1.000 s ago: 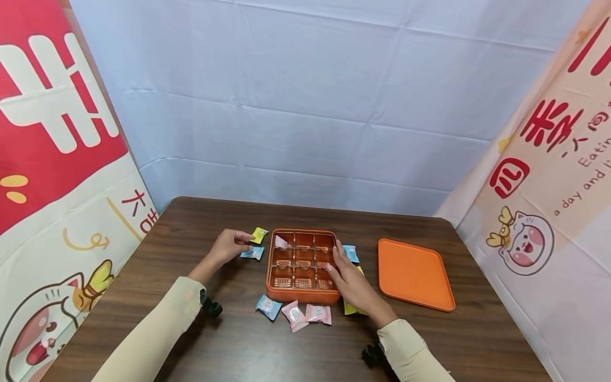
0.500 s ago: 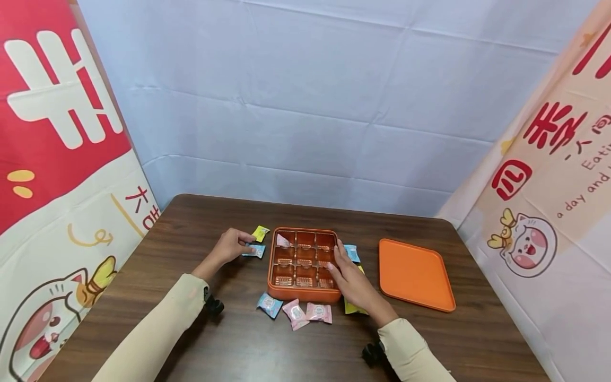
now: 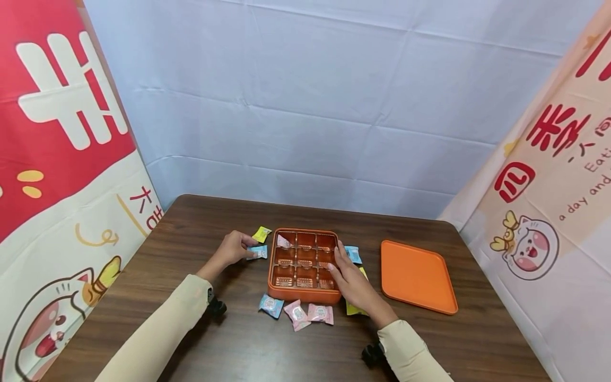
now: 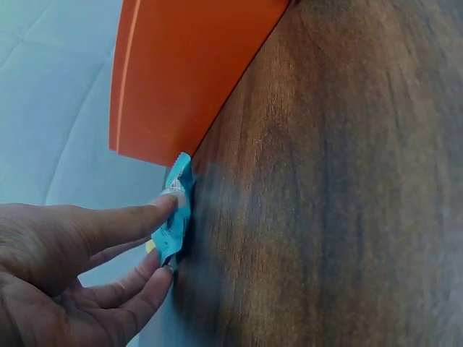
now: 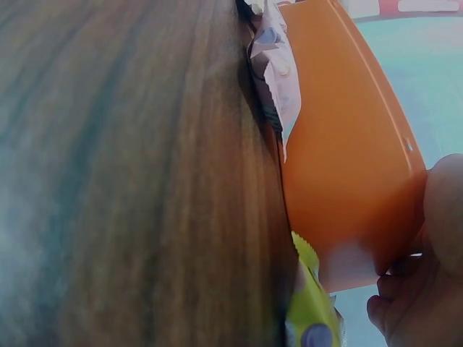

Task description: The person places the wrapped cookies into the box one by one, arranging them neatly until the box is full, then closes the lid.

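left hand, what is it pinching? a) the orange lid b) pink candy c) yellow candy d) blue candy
d: the left hand pinches a blue candy between thumb and fingers, on the table beside the orange box; the yellow candy lies apart from it.

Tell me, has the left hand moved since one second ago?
Yes. The left hand left the yellow candy and came nearer, onto the blue candy beside the orange box.

My makeshift recording booth: white sheet backdrop (image 3: 334, 106), cartoon-cat banners (image 3: 62, 175) flanking a dark wooden surface (image 3: 200, 339).
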Tool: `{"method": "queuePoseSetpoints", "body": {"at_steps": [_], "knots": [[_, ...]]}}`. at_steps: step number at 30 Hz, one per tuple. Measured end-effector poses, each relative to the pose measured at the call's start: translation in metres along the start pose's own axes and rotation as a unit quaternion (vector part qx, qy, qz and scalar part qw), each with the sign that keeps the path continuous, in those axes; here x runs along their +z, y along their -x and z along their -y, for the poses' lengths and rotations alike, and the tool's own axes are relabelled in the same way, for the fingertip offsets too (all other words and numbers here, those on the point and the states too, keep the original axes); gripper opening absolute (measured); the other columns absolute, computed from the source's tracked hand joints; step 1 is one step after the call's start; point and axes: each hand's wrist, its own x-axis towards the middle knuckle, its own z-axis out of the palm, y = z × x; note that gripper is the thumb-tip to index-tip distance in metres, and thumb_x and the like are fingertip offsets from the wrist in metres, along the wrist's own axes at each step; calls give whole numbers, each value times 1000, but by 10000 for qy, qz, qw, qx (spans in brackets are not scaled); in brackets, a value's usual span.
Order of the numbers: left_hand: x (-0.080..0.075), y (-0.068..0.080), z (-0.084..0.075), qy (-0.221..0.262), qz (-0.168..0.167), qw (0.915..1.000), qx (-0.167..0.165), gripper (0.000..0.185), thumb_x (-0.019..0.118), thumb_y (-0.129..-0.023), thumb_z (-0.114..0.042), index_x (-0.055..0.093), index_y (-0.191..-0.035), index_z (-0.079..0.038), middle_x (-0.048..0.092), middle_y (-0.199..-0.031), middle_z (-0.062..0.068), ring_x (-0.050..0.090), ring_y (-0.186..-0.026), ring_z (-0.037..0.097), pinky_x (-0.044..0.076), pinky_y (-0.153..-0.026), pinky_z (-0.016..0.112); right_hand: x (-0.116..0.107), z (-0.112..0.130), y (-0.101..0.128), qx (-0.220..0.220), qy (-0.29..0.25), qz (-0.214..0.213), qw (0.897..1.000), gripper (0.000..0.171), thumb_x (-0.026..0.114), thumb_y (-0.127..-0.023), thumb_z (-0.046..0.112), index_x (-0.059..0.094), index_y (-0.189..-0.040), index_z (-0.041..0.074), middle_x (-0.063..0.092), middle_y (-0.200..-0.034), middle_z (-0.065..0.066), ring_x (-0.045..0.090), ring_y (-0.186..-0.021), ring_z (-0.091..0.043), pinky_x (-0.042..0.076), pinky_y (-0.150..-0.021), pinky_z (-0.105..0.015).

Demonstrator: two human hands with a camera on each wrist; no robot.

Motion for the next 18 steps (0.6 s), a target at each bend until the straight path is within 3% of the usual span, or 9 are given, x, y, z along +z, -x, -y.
{"method": "queuePoseSetpoints", "body": {"at_steps": [6, 18], "knots": [[2, -1, 1, 0, 16, 9999, -119, 27, 87, -79, -7, 80, -105, 0, 76, -100, 11, 52, -68, 15, 44, -57, 27, 0, 0, 0, -44, -6, -41, 10000, 66, 39, -111, 41, 18, -161, 3, -3, -169, -1, 16, -152, -30, 25, -120, -56], [-2, 3, -2, -6, 79, 9998, 162, 19, 88, -79, -7, 80, -96, -6, 75, -92, 4, 62, -79, 18, 52, -67, 32, -1, 2, 2, -40, -97, -27, 9999, 65, 37, -111, 42, 19, -160, 3, -4, -169, 0, 15, -152, -29, 27, -119, -56]]}}
